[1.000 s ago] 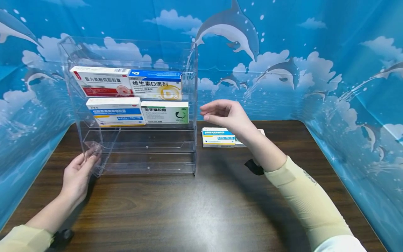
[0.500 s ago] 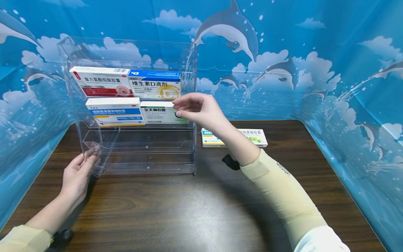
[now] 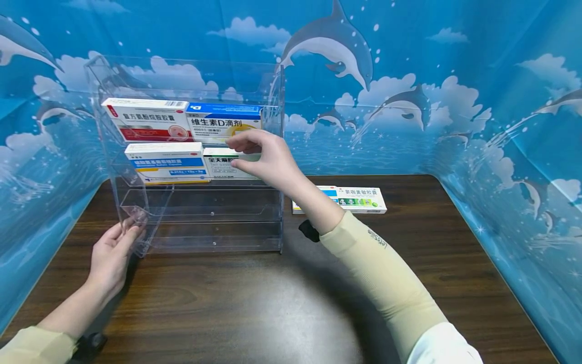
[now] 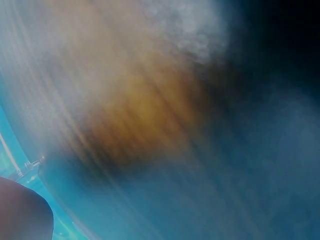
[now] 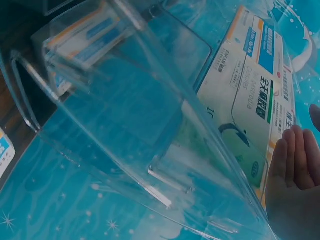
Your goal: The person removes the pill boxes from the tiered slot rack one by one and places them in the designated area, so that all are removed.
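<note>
Head view first: I have one clear plastic rack on the brown table, and it carries four boxes in two rows. Upper row: a red-and-white box at left, a blue-and-yellow box right beside it. Row below: a blue-and-white box, then a green-and-white box, partly covered by the right hand. Two more boxes lie on the table: a long white box and, at its left, a blue-striped box mostly behind the right arm. That makes six boxes and two hands. The left hand pinches the rack's lower left side between thumb and fingers. The right one is in front of the green-and-white box, thumb and fingers apart; whether it touches, I can't tell.

Over to the left wrist: I'm getting a blur of orange, grey and blue, and can't read the hand from here.

Right wrist now: I'm looking through the rack's clear side at the green-and-white box, with the right hand's fingers straight and side by side at the picture's edge, near that box.
</note>
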Action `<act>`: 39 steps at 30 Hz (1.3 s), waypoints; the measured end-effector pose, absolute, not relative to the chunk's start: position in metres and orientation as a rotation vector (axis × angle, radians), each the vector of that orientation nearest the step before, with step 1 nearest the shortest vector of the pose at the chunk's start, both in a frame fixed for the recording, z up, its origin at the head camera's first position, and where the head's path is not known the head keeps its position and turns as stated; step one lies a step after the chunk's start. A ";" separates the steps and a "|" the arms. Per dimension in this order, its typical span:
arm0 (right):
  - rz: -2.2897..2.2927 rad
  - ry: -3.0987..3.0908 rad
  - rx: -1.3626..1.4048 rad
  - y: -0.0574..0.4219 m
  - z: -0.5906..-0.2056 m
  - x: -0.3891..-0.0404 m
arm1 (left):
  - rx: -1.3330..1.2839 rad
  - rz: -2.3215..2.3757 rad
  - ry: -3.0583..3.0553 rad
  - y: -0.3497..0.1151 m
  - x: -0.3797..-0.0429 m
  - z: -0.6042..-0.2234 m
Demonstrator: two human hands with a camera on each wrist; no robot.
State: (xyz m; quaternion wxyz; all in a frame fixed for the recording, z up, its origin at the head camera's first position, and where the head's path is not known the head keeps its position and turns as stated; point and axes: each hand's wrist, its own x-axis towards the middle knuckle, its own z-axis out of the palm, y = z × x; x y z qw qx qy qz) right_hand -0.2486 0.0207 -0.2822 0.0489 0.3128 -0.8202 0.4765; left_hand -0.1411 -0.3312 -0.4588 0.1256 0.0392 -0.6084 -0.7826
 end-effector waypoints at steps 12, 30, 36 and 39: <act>1.274 -2.520 0.984 0.010 -0.285 -0.256 | 0.124 -2.263 -1.811 -0.333 -0.141 -0.460; 1.009 -2.621 0.999 0.008 -0.283 -0.257 | 0.125 -2.296 -1.753 -0.331 -0.142 -0.458; 1.041 -2.634 1.065 0.010 -0.279 -0.261 | 0.070 -2.317 -1.708 -0.330 -0.143 -0.460; 1.056 -2.640 1.079 0.010 -0.279 -0.263 | 0.060 -2.321 -1.702 -0.331 -0.144 -0.461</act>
